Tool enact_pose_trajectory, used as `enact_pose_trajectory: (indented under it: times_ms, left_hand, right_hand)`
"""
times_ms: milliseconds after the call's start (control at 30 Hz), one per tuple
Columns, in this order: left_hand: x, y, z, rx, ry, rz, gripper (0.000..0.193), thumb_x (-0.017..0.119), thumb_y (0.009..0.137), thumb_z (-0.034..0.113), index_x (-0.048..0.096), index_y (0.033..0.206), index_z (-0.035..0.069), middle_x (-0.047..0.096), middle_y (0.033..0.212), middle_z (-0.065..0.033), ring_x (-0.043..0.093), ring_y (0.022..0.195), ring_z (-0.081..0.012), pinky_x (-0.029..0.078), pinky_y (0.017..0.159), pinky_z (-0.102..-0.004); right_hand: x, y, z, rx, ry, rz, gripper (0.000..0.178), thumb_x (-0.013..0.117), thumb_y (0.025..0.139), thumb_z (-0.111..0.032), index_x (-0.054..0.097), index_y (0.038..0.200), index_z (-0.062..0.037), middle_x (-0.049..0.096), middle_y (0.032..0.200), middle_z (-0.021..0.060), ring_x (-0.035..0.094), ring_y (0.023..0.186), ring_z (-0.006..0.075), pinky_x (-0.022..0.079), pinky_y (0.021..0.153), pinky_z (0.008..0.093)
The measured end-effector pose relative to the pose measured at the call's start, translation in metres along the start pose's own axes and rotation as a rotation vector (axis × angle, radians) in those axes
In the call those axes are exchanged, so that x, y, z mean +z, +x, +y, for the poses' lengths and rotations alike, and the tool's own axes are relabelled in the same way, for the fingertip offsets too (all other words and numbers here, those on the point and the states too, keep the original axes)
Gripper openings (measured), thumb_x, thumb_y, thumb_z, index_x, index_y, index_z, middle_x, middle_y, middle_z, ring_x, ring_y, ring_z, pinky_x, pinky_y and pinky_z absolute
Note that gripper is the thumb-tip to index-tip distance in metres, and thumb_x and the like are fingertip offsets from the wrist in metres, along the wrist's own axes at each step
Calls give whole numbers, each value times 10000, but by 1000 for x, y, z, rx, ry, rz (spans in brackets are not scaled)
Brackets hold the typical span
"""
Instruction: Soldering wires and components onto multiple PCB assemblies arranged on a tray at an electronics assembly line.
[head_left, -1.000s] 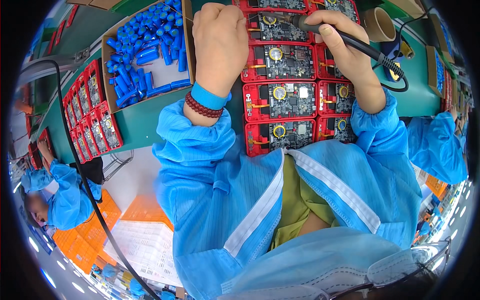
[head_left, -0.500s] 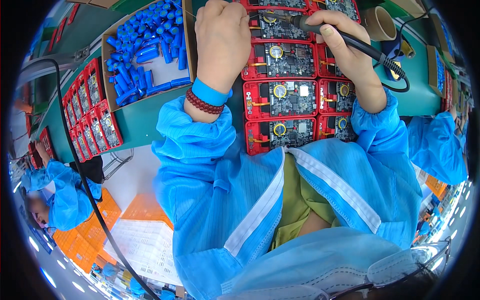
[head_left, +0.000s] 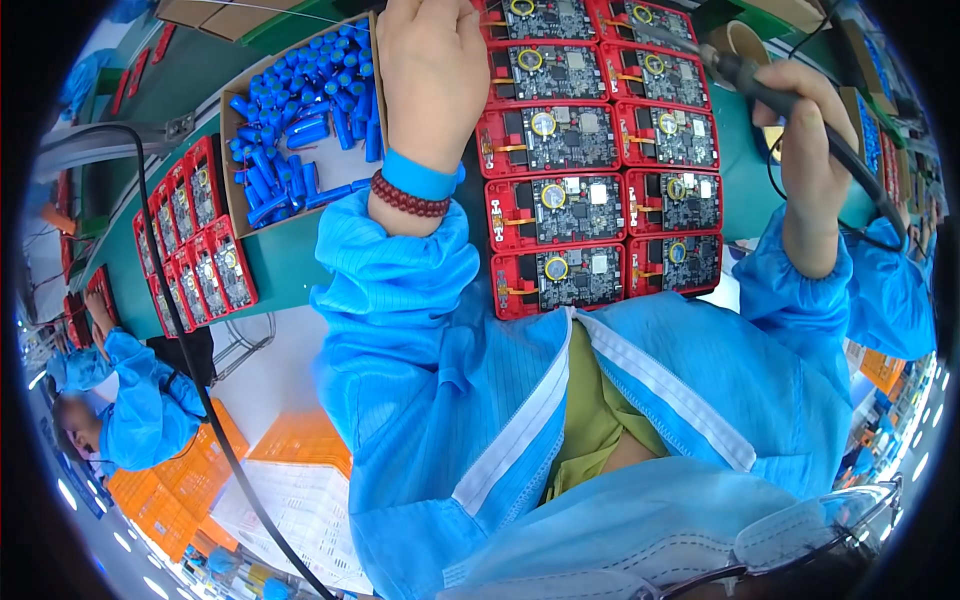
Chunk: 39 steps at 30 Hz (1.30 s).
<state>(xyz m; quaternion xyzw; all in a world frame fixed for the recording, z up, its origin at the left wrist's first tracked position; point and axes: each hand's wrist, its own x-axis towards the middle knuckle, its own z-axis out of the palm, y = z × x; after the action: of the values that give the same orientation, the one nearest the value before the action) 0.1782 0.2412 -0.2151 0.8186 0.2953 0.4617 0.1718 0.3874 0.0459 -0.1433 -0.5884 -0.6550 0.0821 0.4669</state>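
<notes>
Iron (head_left: pixel 752 80) in right grip (head_left: pixel 818 130): fingers wrapped about the black handle, shaft pointing up-left of this grip, over the right column of cases; a dipping wrist could set it against a board or rim and scorch it

Wire (head_left: pixel 290 13) by left grip (head_left: pixel 432 85): fingers folded together, but their tips lie too near the upper edge to tell what they pinch; the thin strand runs off up-left of this grip, so a sideways pull might snag it on the carton

Cases (head_left: pixel 555 210): red, each with a circuit board, packed in two columns between the grips, reaching down below both; a knock to one could shift its neighbours

Cord (head_left: pixel 885 205): bends below and right of the right grip, near the sleeve; catching there could jerk the iron

Jacket (head_left: pixel 640 340): just beside the lowest cases, below both grips; leaning in might shove the columns

Carton (head_left: pixel 310 208): holds blue cylinders immediately left of the left grip, its wall limiting outward swing

Room: green tabletop (head_left: pixel 285 262) shows down-left of the left grip, and in a strip left of the right grip

Second batch (head_left: pixel 195 235): more red cases, farthest left of the left grip, near the tabletop's edge
</notes>
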Motion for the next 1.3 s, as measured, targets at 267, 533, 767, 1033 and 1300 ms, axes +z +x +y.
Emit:
enact_pose_trajectory:
  times_ms: [267, 533, 767, 1033, 1300]
  left_hand:
    - [41, 1, -44, 84, 149, 15, 43, 656, 749, 90, 655, 770, 53, 578, 806, -138, 562, 804, -319, 455, 710, -393]
    - [46, 4, -48, 38, 120, -26, 37, 662, 745, 88, 669, 769, 61, 579, 798, -126, 570, 772, -299, 461, 685, -392]
    - [46, 2, -52, 27, 113, -18, 45, 671, 741, 91, 670, 775, 62, 582, 806, -125, 571, 772, -299, 462, 684, -388]
    - [46, 2, -52, 13, 125, -25, 41, 673, 742, 87, 669, 773, 60, 584, 810, -125, 573, 769, -298, 463, 680, -391]
    - [48, 2, -55, 43, 118, -24, 44, 678, 743, 94, 667, 769, 60, 580, 798, -125, 573, 769, -299, 463, 681, -393]
  right_hand:
    - [67, 46, 35, 125, 104, 5, 192, 531, 913, -145, 630, 926, 19, 614, 771, 71, 545, 633, 110, 446, 569, 267]
    - [91, 55, 50, 80, 84, 14, 163, 538, 910, -121, 627, 931, 14, 624, 795, 70, 564, 652, 122, 466, 600, 265]
    - [94, 58, 43, 112, 1, -17, 159, 542, 911, -126, 630, 930, 5, 628, 802, 73, 576, 663, 131, 471, 611, 272]
    - [97, 56, 54, 90, 36, -14, 146, 547, 908, -119, 625, 942, 0, 629, 818, 78, 582, 688, 145, 476, 633, 285]
    - [98, 57, 52, 14, -47, -8, 141, 551, 903, -117, 626, 944, -4, 629, 846, 88, 588, 711, 161, 477, 645, 290]
